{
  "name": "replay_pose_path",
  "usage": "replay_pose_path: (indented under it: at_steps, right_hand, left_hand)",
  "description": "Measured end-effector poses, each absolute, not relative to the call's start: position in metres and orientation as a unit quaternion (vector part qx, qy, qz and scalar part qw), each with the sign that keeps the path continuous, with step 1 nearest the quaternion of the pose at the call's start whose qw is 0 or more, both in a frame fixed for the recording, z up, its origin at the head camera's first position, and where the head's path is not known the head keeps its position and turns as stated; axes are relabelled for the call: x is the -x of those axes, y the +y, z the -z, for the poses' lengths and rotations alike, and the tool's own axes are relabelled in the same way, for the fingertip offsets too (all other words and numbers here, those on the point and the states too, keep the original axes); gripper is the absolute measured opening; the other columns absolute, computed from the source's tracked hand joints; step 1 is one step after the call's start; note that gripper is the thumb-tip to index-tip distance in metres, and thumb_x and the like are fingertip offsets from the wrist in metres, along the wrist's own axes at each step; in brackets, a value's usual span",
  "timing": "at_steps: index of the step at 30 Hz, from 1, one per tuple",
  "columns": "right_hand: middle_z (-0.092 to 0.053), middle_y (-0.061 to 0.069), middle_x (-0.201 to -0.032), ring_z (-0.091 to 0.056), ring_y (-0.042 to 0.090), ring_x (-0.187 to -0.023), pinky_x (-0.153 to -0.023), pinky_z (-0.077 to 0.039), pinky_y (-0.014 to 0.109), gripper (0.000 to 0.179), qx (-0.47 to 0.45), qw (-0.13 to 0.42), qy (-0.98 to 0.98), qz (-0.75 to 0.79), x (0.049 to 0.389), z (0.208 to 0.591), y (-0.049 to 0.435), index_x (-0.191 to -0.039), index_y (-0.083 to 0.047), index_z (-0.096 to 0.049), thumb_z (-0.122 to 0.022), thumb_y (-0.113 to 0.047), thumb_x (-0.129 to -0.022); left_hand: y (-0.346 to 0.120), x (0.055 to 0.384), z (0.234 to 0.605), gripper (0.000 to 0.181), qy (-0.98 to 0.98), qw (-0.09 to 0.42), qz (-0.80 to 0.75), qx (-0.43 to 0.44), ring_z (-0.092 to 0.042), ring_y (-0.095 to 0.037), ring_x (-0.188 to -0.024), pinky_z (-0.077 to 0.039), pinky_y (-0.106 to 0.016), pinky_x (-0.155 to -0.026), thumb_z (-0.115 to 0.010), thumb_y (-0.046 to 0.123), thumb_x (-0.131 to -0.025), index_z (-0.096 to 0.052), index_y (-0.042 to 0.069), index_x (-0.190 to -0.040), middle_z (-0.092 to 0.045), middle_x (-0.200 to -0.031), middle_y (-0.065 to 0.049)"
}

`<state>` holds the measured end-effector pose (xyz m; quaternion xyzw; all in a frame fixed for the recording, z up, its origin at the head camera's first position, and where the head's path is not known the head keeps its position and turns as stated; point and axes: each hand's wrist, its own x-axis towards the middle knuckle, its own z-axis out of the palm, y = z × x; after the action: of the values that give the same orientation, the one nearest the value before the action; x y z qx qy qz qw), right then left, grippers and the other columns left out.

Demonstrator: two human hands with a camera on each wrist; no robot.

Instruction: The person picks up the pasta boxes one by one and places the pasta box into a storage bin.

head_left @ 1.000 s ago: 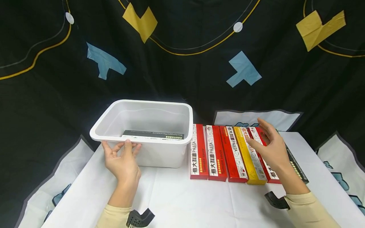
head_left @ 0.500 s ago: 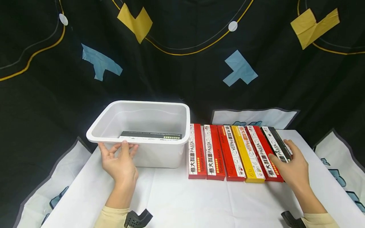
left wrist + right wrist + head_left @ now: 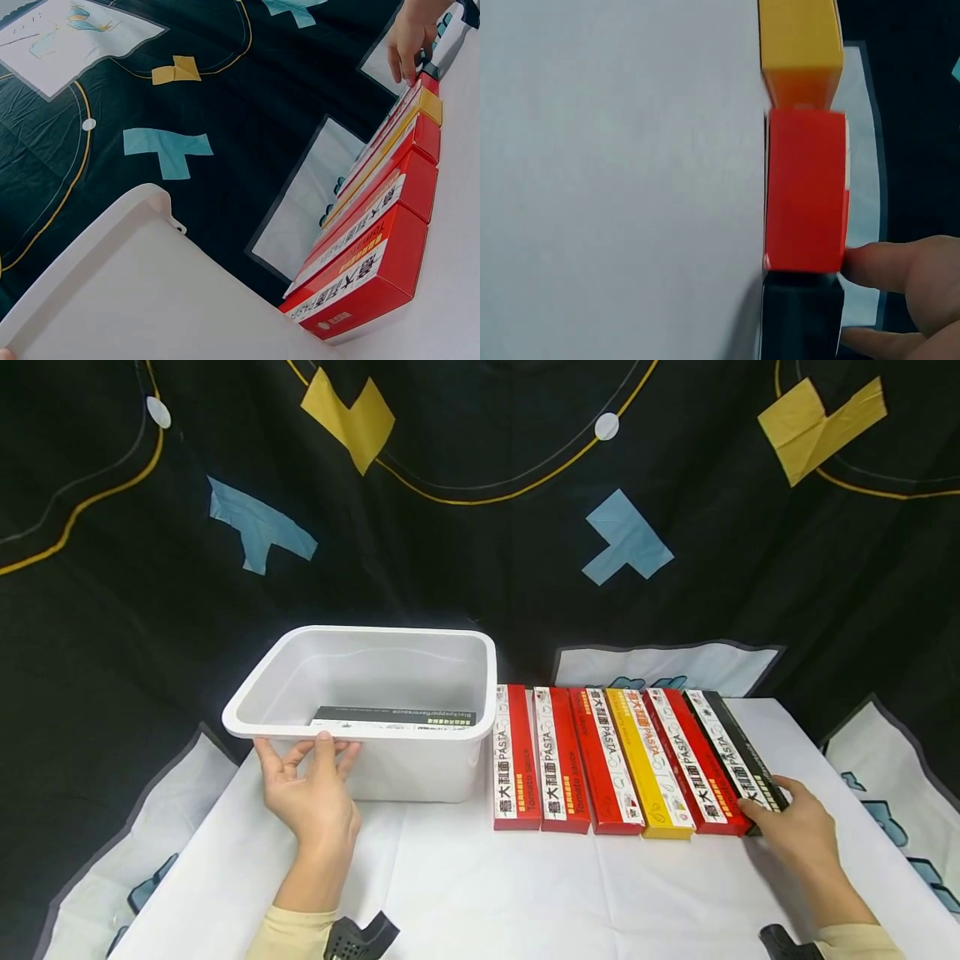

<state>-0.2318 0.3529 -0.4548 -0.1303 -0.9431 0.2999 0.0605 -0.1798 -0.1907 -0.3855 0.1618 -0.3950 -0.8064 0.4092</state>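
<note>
At the right end of the row my right hand (image 3: 801, 825) pinches the near end of a black pasta box (image 3: 733, 745), thumb on its left edge and fingers over its right side. In the right wrist view, the thumb (image 3: 885, 265) lies at the seam between the red box (image 3: 806, 191) and the black box (image 3: 801, 319). My left hand (image 3: 313, 802) holds the front rim of a white plastic bin (image 3: 420, 768), fingers tucked under the rim and thumb against it. Inside the bin lies another black box (image 3: 393, 717), labelled black pepper flavour sauce.
Left of the black box are red pasta boxes (image 3: 527, 760) and a yellow one (image 3: 660, 777), side by side on the white-covered table (image 3: 525, 893). The bin's right wall stands close to the nearest red box. A black curtain (image 3: 480, 568) hangs behind.
My right hand has come down and toward me from above the row to the near end of the rightmost black box and grasped it. The left hand stays at the bin's rim.
</note>
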Motion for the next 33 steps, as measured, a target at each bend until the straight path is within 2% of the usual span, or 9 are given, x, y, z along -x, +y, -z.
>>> replay_pose_path:
  at_steps: [2,7,11,15,18,21,22,28,33]
  right_hand:
    - [-0.046,0.039,-0.123,-0.048,0.047,-0.101,-0.073,-0.046,0.048,0.079,0.134,0.037,-0.943,-0.303,0.232,0.455,0.356,-0.143,0.009,-0.032,-0.064,-0.041,-0.092]
    - [-0.042,0.040,-0.128,-0.045,0.048,-0.105,-0.077,-0.048,0.051,0.081,0.141,0.009,-0.942,-0.306,0.232,0.454,0.362,-0.144,0.012,-0.029,-0.061,-0.042,-0.093]
    - [-0.042,0.041,-0.126,-0.046,0.049,-0.103,-0.076,-0.049,0.053,0.082,0.127,0.002,-0.950,-0.286,0.234,0.455,0.367,-0.142,0.014,-0.028,-0.061,-0.042,-0.093]
    - [-0.043,0.042,-0.122,-0.047,0.050,-0.099,-0.072,-0.050,0.052,0.088,0.101,-0.017,-0.960,-0.260,0.237,0.454,0.371,-0.142,0.014,-0.026,-0.067,-0.042,-0.087]
    - [-0.045,0.041,-0.119,-0.048,0.048,-0.096,-0.067,-0.049,0.044,0.096,0.098,-0.032,-0.963,-0.250,0.238,0.454,0.373,-0.144,0.012,-0.022,-0.072,-0.041,-0.083]
    - [-0.046,0.041,-0.118,-0.049,0.048,-0.095,-0.064,-0.048,0.040,0.098,0.113,-0.015,-0.960,-0.255,0.236,0.456,0.373,-0.145,0.012,-0.022,-0.075,-0.040,-0.081]
    - [-0.046,0.042,-0.119,-0.049,0.049,-0.096,-0.065,-0.049,0.042,0.100,0.122,-0.004,-0.958,-0.261,0.235,0.457,0.373,-0.145,0.012,-0.022,-0.075,-0.042,-0.081]
    - [-0.039,0.038,-0.134,-0.041,0.050,-0.115,-0.087,-0.045,0.059,0.098,0.211,0.070,-0.919,-0.327,0.232,0.448,0.367,-0.148,0.008,-0.026,-0.075,-0.045,-0.082]
    - [-0.037,0.031,-0.143,-0.037,0.042,-0.122,-0.079,-0.049,0.043,0.093,0.262,0.104,-0.884,-0.372,0.230,0.426,0.361,-0.152,-0.004,-0.029,-0.073,-0.047,-0.083]
  left_hand:
    - [-0.191,0.180,0.386,0.093,-0.396,0.410,0.806,-0.163,-0.065,-0.021,-0.076,-0.061,-0.041,-0.079,-0.067,-0.007,-0.088,-0.016,0.031,-0.156,-0.044,-0.113,-0.013]
    - [-0.190,0.181,0.385,0.093,-0.397,0.407,0.808,-0.155,-0.065,-0.021,-0.078,-0.060,-0.042,-0.081,-0.068,-0.005,-0.088,-0.016,0.032,-0.156,-0.043,-0.113,-0.014]
    - [-0.190,0.181,0.385,0.093,-0.400,0.406,0.808,-0.152,-0.064,-0.021,-0.079,-0.060,-0.042,-0.082,-0.067,-0.005,-0.089,-0.015,0.033,-0.156,-0.042,-0.114,-0.015]
    - [-0.190,0.181,0.385,0.093,-0.401,0.408,0.806,-0.150,-0.065,-0.021,-0.079,-0.060,-0.041,-0.081,-0.066,-0.006,-0.089,-0.014,0.032,-0.156,-0.042,-0.114,-0.015]
    - [-0.191,0.180,0.385,0.093,-0.403,0.408,0.805,-0.150,-0.065,-0.021,-0.080,-0.060,-0.041,-0.082,-0.066,-0.005,-0.089,-0.013,0.032,-0.156,-0.042,-0.115,-0.015]
    - [-0.191,0.180,0.385,0.093,-0.405,0.409,0.804,-0.149,-0.065,-0.021,-0.080,-0.060,-0.041,-0.082,-0.066,-0.005,-0.089,-0.013,0.033,-0.156,-0.042,-0.115,-0.015]
    - [-0.191,0.180,0.385,0.093,-0.405,0.409,0.804,-0.149,-0.065,-0.021,-0.080,-0.060,-0.041,-0.082,-0.066,-0.005,-0.089,-0.013,0.032,-0.156,-0.042,-0.115,-0.016]
    - [-0.190,0.180,0.386,0.093,-0.411,0.410,0.801,-0.146,-0.065,-0.020,-0.080,-0.060,-0.040,-0.081,-0.067,-0.003,-0.089,-0.012,0.031,-0.157,-0.043,-0.114,-0.015]
    - [-0.190,0.180,0.386,0.093,-0.409,0.413,0.801,-0.144,-0.065,-0.021,-0.080,-0.060,-0.040,-0.081,-0.067,-0.003,-0.089,-0.013,0.031,-0.157,-0.043,-0.114,-0.015]
